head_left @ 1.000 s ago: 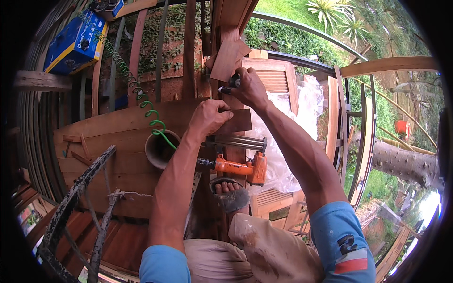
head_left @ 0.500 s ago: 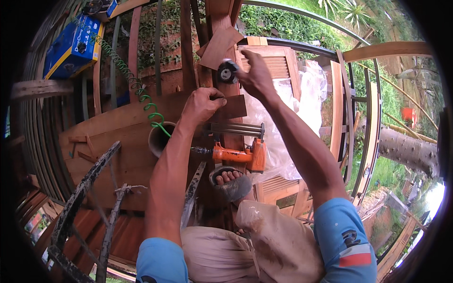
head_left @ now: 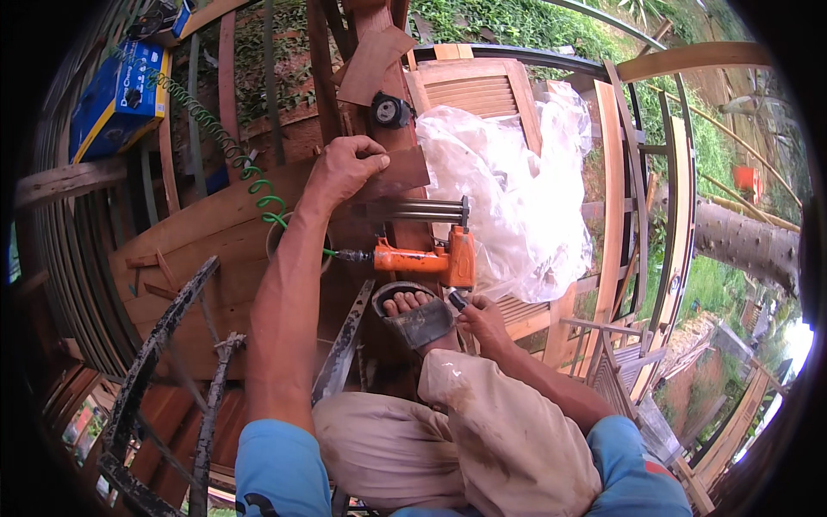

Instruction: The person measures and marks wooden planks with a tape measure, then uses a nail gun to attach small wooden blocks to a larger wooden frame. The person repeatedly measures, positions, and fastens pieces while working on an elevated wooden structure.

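Note:
My left hand point(head_left: 346, 172) presses down with curled fingers on a thin brown wood board point(head_left: 407, 170) lying across a reddish beam, thumb and forefinger pinched at it. Lower right, next to my sandalled foot, my right hand point(head_left: 484, 326) closes round a small dark stick-like object point(head_left: 458, 299) whose kind I cannot make out. Between the hands an orange nail gun point(head_left: 422, 258) rests on the beam, joined to a green coiled air hose point(head_left: 271, 194). A black tape measure point(head_left: 390, 110) sits on the beam beyond my left hand, beside a loose wood piece point(head_left: 376, 65).
Crumpled clear plastic sheeting point(head_left: 525, 202) covers louvred wood panels on the right. A wide curved board point(head_left: 198, 258) lies left, behind a dark-stained metal frame point(head_left: 151, 345). A blue box point(head_left: 121, 99) stands far left. My sandal point(head_left: 422, 323) is close to the nail gun.
My right hand has let go of the tape measure, now lying on the beam, and has come down beside the nail gun and my foot. My left hand stays at the board.

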The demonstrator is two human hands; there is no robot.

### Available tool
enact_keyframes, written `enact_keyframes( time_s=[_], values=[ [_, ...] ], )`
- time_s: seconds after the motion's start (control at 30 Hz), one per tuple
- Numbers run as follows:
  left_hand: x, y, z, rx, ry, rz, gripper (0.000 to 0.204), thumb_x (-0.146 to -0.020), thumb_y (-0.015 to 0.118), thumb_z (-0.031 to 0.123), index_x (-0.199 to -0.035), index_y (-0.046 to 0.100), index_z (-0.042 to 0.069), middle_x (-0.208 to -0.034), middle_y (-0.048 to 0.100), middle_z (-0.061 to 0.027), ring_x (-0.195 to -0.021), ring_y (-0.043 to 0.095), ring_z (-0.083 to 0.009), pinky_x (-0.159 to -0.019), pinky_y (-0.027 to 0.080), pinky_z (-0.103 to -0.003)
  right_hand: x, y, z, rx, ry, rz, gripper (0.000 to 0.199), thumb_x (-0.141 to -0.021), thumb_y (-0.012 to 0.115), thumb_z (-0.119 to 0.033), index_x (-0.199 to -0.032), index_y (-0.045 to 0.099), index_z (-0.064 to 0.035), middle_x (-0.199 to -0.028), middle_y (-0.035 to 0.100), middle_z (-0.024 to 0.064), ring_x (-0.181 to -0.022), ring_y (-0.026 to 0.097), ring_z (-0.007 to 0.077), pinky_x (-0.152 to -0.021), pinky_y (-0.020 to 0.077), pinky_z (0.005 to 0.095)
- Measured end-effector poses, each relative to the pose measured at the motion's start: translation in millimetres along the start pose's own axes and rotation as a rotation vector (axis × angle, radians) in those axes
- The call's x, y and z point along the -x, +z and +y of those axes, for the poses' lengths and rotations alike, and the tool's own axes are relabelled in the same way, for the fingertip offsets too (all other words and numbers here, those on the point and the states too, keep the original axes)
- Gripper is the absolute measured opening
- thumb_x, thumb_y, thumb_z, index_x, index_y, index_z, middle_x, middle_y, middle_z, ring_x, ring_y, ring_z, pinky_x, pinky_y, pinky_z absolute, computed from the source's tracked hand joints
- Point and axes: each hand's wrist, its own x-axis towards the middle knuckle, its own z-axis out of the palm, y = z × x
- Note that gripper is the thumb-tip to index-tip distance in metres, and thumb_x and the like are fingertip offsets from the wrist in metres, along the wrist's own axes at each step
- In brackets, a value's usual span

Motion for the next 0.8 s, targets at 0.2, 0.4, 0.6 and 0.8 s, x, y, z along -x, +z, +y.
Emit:
enact_keyframes(
  time_s=[0.2, 0.4, 0.6, 0.8],
  values=[
    [1.6, -1.3, 4.9, -0.006, 0.001, -0.003, 0.027, -0.093, 0.082, 0.025, -0.108, 0.083, 0.002, -0.094, 0.082, -0.0108, -0.091, 0.078, -0.0196, -0.087, 0.059, -0.036, -47.6, 22.6, 29.1, -0.344, -0.100, -0.068, 0.043, -0.097, 0.083, -0.032, -0.131, 0.070, -0.0086, -0.118, 0.074, 0.0002, -0.103, 0.070, 0.0137, -0.091, 0.0564, 0.0341],
    [2.8, -1.6, 4.7, -0.034, 0.001, -0.003, 0.024, -0.097, 0.080, 0.020, -0.109, 0.082, -0.001, -0.095, 0.081, -0.0066, -0.091, 0.072, -0.0130, -0.085, 0.057, -0.032, -56.6, 33.2, 31.5, -0.457, -0.175, 0.067, 0.036, -0.093, 0.082, -0.021, -0.125, 0.072, -0.0084, -0.109, 0.075, -0.0005, -0.096, 0.070, 0.0131, -0.085, 0.0552, 0.0321],
    [-6.8, -0.1, -8.4, -0.011, 0.078, -0.018, 0.029, -0.092, 0.082, 0.026, -0.108, 0.084, 0.002, -0.095, 0.082, -0.0109, -0.091, 0.077, -0.0188, -0.087, 0.059, -0.035, -84.0, 39.2, -14.1, -0.658, -0.246, 0.200, 0.032, -0.104, 0.072, -0.021, -0.132, 0.072, -0.0056, -0.115, 0.076, 0.0037, -0.098, 0.073, 0.0159, -0.082, 0.0558, 0.0322],
    [-12.0, -2.3, -15.4, -0.061, 0.156, -0.055, 0.029, -0.098, 0.082, 0.028, -0.113, 0.083, 0.003, -0.097, 0.080, -0.0020, -0.093, 0.070, -0.0104, -0.088, 0.057, -0.031, -104.5, 40.8, -51.4, -0.824, -0.364, -0.025, 0.046, -0.110, 0.067, -0.044, -0.145, 0.069, -0.0141, -0.138, 0.067, 0.0043, -0.124, 0.063, 0.0259, -0.112, 0.0499, 0.0504]
  ],
)
